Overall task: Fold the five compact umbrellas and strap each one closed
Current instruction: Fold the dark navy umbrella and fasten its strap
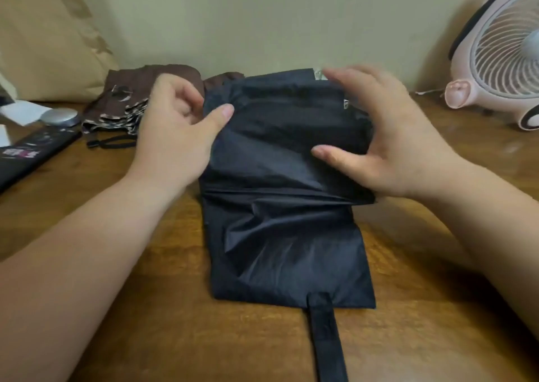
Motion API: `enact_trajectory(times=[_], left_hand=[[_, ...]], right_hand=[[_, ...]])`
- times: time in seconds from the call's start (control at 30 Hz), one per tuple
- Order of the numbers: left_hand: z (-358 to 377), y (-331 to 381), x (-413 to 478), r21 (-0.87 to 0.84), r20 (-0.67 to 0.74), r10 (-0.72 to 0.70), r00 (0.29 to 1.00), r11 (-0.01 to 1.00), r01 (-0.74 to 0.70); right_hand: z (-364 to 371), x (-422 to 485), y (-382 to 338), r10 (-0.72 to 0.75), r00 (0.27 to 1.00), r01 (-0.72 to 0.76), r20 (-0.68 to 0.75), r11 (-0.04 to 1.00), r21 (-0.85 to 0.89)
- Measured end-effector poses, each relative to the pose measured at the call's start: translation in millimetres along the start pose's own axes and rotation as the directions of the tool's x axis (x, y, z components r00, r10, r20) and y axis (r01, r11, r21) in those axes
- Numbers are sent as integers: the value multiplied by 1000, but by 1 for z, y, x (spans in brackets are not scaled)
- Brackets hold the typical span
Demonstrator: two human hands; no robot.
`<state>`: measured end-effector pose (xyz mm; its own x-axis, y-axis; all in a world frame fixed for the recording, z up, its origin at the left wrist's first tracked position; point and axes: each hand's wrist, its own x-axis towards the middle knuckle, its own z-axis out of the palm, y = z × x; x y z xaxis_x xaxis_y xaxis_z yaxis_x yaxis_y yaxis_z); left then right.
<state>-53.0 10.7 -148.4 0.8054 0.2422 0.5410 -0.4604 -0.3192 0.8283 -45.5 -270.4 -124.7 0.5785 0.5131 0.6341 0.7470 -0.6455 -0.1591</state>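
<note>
Black fabric compact umbrella (pixel 277 235), half folded, flat on brown wooden table (pixel 145 308). Right of umbrella, well apart: pink round desk fan (pixel 501 54). Beyond its far-left corner: crumpled brown umbrella with patterned trim (pixel 128 95). Left hand (pixel 175 130) pinching umbrella's far-left edge; right hand (pixel 388 142) clamped on its far-right fold, thumb on top. Flat black strap (pixel 326 340) trailing from its near edge.

Dim, warm indoor light, soft shadows, bowed wide-angle edges (motion blur on the right hand (pixel 388 136)).
</note>
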Motion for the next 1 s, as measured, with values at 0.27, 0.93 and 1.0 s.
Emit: enact_trajectory(times=[0.27, 0.93, 1.0], left_hand=[[-6, 32, -4, 347, 189, 401, 896, 827, -443], [-6, -7, 0, 481, 629, -30, 776, 800, -358], [-5, -8, 0, 480, 626, -35, 779, 805, -350]], right_hand=[[33, 5, 4, 247, 960, -256, -130, 965, -58], [24, -2, 33, -94, 969, 112, 230, 991, -67], [25, -1, 43, -44, 975, 58, 218, 996, -62]])
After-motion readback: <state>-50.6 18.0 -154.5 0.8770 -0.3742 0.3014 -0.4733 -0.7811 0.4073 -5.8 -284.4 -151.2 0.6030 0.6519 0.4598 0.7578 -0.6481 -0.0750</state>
